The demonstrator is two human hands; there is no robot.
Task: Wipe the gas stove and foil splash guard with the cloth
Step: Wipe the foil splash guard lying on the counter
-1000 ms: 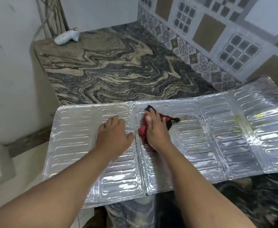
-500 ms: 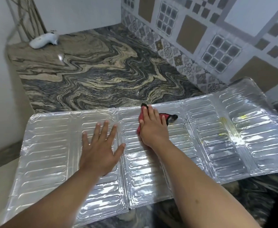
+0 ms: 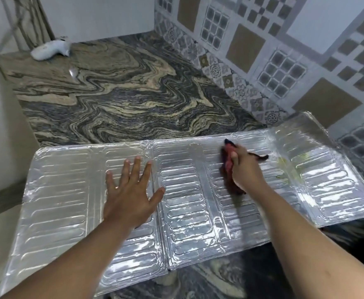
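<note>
Far left, back corner of the counter [image 3: 120,93]: a small white object [image 3: 50,50] lies on the marbled stone near the white wall; what it is cannot be told.

Foil splash guard [image 3: 60,190] lies flat across the front of the counter, unfolded into several ribbed panels. Its left end hangs past the counter edge. Its right end tilts up where it meets the tiled wall [image 3: 284,50].

Left hand [image 3: 131,190]: flat on the foil, palm down, fingers straight and spread wide, thumb out to the right. It sits on a panel left of centre, next to a fold line. It holds nothing.

Right hand [image 3: 244,169]: on the foil right of centre, near the back edge, fingers curled over the cloth [image 3: 228,165] and pressing it to the panel. The cloth is red with dark parts, bunched; a dark tail sticks out to the right of the hand, and more of it shows below the wrist.

Right of the cloth: yellowish stains [image 3: 284,167] on the foil, just beside the hand.

Gas stove: not seen in this view.
</note>
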